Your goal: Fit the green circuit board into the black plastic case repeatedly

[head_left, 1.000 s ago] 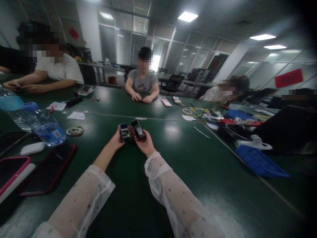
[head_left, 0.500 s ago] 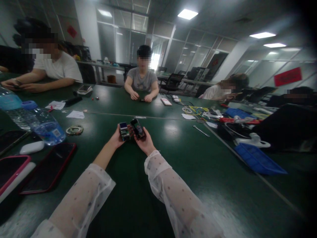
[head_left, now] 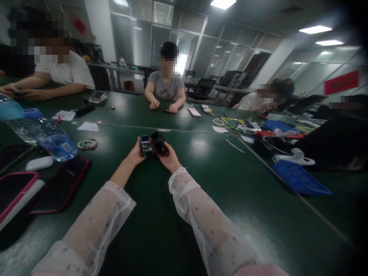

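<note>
My left hand (head_left: 136,153) is closed around a small device with a bare circuit board (head_left: 146,146), which has a little screen at its upper end. Right beside it, my right hand (head_left: 171,160) grips a black casing piece (head_left: 159,143), tilted, with a dark glossy face. The two pieces are held close together above the green table (head_left: 161,199); whether they touch I cannot make out. Some fingertips are hidden behind what they hold.
To the left are water bottles (head_left: 54,136), a red-edged phone (head_left: 61,188) and a coiled bracelet (head_left: 87,144). A wrench (head_left: 234,146), a blue tray (head_left: 300,178) and tangled cables (head_left: 230,123) lie to the right. Several people sit around the table.
The black casing piece has turned in my right hand, its face now darker and angled differently. My left hand keeps its hold on the circuit board device. The view has shifted slightly.
</note>
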The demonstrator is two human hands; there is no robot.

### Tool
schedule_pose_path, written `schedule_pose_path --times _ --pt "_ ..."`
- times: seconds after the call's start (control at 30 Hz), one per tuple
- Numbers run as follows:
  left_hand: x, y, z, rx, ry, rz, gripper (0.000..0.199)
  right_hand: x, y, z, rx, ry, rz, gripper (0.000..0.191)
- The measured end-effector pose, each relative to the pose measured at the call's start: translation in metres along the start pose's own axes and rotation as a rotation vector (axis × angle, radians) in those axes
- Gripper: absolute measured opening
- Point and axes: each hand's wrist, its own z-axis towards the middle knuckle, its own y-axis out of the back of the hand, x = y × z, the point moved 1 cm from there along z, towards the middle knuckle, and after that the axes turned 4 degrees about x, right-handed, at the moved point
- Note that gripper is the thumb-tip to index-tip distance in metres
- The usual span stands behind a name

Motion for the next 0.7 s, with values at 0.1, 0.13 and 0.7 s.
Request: schedule_pose_path --times 0.1,0.13,0.7 --pt "-0.002 -0.001 -0.002 -0.004 0.012 0.028 0.058 0.000 -0.001 0.000 0.003 0.017 -0.038 0.010" --pt "-0.003 -0.001 -0.002 -0.014 0.020 0.037 0.058 0.000 -0.001 0.000 0.011 0.020 -0.048 0.012" --pt "-0.021 -0.023 -0.009 -0.237 0.105 0.244 0.046 -0.007 -0.003 0.000 0.127 0.112 -0.290 0.041"
